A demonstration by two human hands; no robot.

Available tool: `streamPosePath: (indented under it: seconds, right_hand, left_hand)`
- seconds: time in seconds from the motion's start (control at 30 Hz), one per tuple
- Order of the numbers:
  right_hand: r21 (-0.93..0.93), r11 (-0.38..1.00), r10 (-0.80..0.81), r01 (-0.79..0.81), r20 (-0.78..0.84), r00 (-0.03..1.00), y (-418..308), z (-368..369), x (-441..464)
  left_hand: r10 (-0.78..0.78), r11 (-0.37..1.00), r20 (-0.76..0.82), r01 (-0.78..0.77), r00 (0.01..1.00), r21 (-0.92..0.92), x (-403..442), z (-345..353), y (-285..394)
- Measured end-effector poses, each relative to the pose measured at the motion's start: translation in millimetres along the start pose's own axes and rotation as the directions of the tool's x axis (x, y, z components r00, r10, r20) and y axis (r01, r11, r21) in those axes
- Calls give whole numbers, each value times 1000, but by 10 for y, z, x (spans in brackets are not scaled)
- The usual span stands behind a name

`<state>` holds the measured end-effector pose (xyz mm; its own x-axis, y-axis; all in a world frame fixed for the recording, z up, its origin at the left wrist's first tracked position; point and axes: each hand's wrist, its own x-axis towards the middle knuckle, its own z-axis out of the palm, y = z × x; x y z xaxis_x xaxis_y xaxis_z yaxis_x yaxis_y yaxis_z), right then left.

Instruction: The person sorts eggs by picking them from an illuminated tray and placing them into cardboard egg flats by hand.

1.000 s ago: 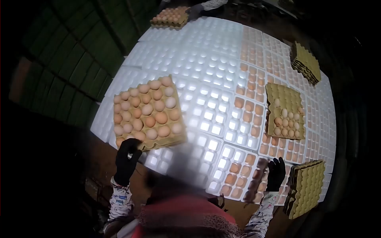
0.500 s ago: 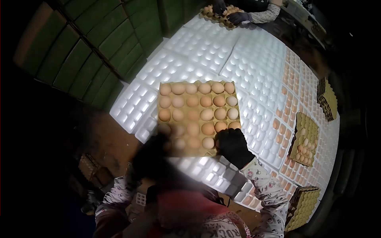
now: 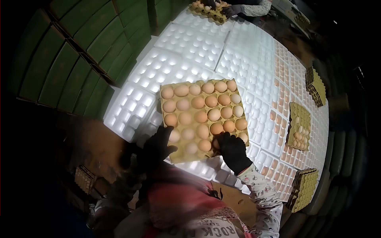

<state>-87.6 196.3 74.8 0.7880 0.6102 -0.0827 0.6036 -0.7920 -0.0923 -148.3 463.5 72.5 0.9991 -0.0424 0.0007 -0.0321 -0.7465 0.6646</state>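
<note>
A pulp egg tray [image 3: 180, 158] full of brown and pale eggs lies in front of me on white moulded trays. My left hand [image 3: 156, 146], in a black glove, is closed around its near left corner, the thumb over the rim. Along the near row, my black-gloved right hand [image 3: 234, 152] bends its fingers down over an egg [image 3: 216, 143], which is partly hidden by them. A pale egg [image 3: 243, 137] sits just beyond the right fingers, at the tray's right edge.
White moulded trays [image 3: 174, 65] cover the table, those on the right holding eggs. A part-filled pulp tray [image 3: 299, 119] and stacks of pulp trays [image 3: 303, 190] stand at right. Green boxes [image 3: 95, 47] rise at left. Another person's gloved hand [image 3: 233, 10] works at the far tray.
The egg tray appears turned slightly and a little lower right in view. My left hand, blurred before, now shows at the tray's corner. An egg at the right edge has come into sight.
</note>
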Motion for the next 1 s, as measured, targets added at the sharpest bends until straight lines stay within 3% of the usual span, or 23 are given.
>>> streamPosePath:
  seconds: [0.03,0.07,0.17,0.2,0.23,0.27,0.3,0.33,0.37,0.4,0.43,0.47,0.5,0.53,0.57,0.67,0.77,0.8,0.83,0.9,0.93,0.97,1.0]
  right_hand:
    - [-121,992,52,-44,64,997,-115,-99,41]
    - [-74,997,20,-13,96,995,-76,-109,45]
    - [491,866,-30,96,-140,990,197,-99,-29]
    - [680,712,79,-176,172,982,219,-255,-5]
    - [777,628,112,-49,-28,993,297,-140,-42]
    - [910,400,213,-104,18,977,385,-101,-50]
    - [981,135,300,-139,94,949,415,-75,-54]
    - [992,14,296,-128,118,948,380,-218,-5]
    - [981,26,241,-192,181,954,378,-329,64]
    - [874,486,137,17,-95,986,368,-365,189]
    - [530,815,-83,234,-293,953,307,-389,291]
    - [368,926,-7,82,-201,980,149,-436,293]
    - [-90,992,81,-84,-38,996,-116,-548,422]
    - [-207,973,88,-98,-53,995,-230,-473,471]
    - [-252,960,101,-125,-106,989,-257,-371,490]
    - [-292,948,71,-129,-203,977,-263,-299,492]
    - [-203,976,36,-73,-180,983,-218,-444,465]
    - [-32,997,69,-73,-120,990,-150,-529,441]
    - [251,968,29,24,-208,978,31,-495,379]
    - [738,655,51,162,-257,965,258,-528,198]
    - [945,279,214,-172,114,970,388,-453,-20]
    - [963,31,295,-268,248,923,379,-616,-236]
    - [965,-104,323,-240,261,910,491,-503,-481]
  left_hand:
    - [60,988,9,-61,998,141,13,34,20]
    - [24,985,45,-31,999,167,50,11,67]
    - [38,995,9,-39,999,89,92,-10,60]
    - [42,997,-74,-47,996,-65,90,30,-17]
    - [31,975,-161,-65,987,-214,74,115,-156]
    - [9,931,-240,-95,971,-352,67,147,-274]
    - [-155,772,-208,-13,966,-635,87,104,-340]
    - [-299,523,-118,59,947,-850,117,55,-394]
    - [-407,212,17,112,913,-971,155,5,-432]
    - [-381,243,67,169,922,-955,226,-155,-372]
    - [-230,600,-89,69,969,-797,340,-113,-502]
    - [-68,853,-241,-69,968,-517,455,-70,-633]
    - [327,941,-319,-336,890,28,532,-38,-678]
    - [53,997,-126,-59,991,-49,469,-187,-330]
    - [94,986,-72,-83,993,146,458,-159,-272]
    - [21,926,9,-23,1000,377,489,-188,-51]
    - [88,948,-44,-71,995,309,468,-170,0]
    - [116,980,-125,-93,985,173,447,-118,-77]
    - [133,991,-206,-128,970,35,433,-79,-133]
    - [118,948,-325,-203,938,-243,337,-11,-130]
    - [-77,801,-125,-14,989,-598,248,-76,97]
    - [-84,703,44,91,995,-706,185,-78,300]
    - [-90,599,212,222,973,-769,122,-79,503]
